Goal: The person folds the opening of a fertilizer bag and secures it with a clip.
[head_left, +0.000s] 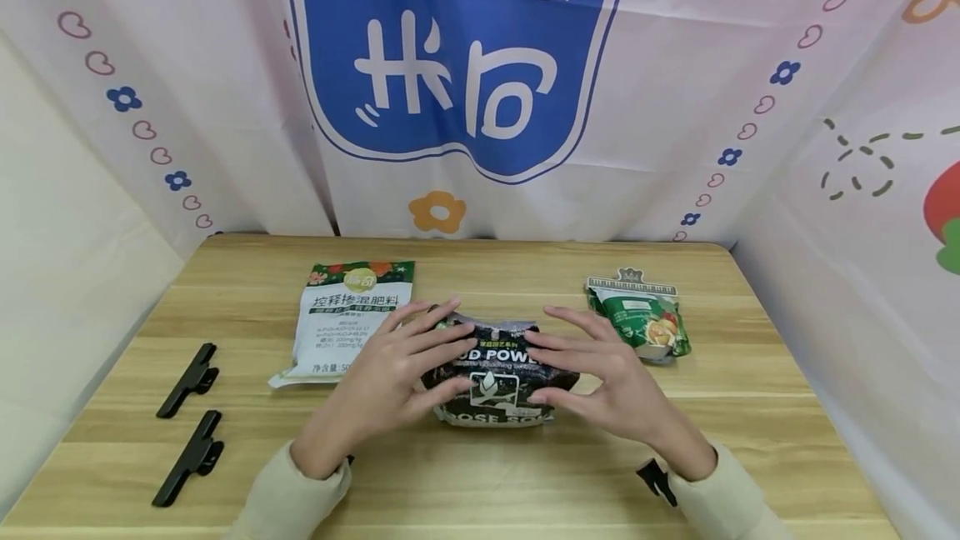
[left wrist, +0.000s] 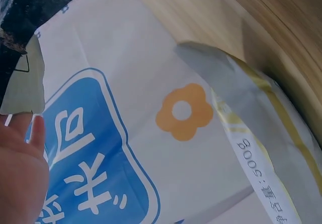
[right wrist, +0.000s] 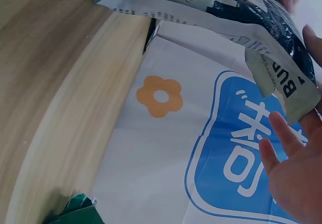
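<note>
A black and white bag of rose soil point(head_left: 495, 365) stands upright near the middle of the table, its top folded over. My left hand point(head_left: 401, 369) grips its left upper side, thumb in front and fingers over the top. On the other side my right hand point(head_left: 603, 369) holds it the same way. From the right wrist, the bag point(right wrist: 236, 17) shows its pale folded flap between the fingers of the right hand point(right wrist: 302, 168). Only part of the left hand point(left wrist: 22, 178) appears in the left wrist view, under the flap.
A white and green fertilizer bag point(head_left: 345, 323) lies left of the soil. At the right back is a green packet point(head_left: 645, 323) with a clip point(head_left: 632, 283) across its top. Two black clips point(head_left: 187, 380) lie at the left; another black piece point(head_left: 657, 480) shows beside the right sleeve.
</note>
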`<action>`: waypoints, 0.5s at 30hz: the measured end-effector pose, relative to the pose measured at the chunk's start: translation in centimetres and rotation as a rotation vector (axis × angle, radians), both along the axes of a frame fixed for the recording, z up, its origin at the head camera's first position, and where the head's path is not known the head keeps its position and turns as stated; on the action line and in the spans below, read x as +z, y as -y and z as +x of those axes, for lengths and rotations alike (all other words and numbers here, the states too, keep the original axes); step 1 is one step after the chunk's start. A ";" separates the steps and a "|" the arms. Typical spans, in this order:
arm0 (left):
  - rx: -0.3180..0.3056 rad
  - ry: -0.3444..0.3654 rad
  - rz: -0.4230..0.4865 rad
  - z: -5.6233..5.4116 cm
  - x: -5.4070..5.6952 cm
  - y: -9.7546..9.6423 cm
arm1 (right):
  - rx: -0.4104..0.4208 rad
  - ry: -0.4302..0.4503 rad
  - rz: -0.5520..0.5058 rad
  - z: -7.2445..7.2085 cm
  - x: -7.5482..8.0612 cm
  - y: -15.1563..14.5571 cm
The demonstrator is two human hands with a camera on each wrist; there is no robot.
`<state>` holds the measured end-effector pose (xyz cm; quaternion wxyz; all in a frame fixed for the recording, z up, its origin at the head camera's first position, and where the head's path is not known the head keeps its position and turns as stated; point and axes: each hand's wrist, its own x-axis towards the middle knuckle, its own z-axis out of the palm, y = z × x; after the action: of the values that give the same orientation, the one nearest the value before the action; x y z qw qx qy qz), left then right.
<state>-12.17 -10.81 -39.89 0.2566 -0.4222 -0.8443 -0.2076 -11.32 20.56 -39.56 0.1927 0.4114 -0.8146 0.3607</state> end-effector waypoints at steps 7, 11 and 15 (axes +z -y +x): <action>-0.037 0.030 -0.018 -0.2 -0.4 0.4 | -0.003 0.033 0.004 0.1 -0.4 -0.1; -0.062 0.057 0.015 -0.1 -0.8 0.4 | -0.006 0.054 -0.004 0.0 -0.5 -0.1; -0.091 0.104 0.047 0.0 -1.1 0.4 | 0.005 0.070 -0.009 -0.1 -0.7 -0.2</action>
<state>-12.13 -11.24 -41.02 0.2125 -0.4425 -0.8314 -0.2603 -11.41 20.72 -40.29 0.1649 0.3996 -0.8182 0.3790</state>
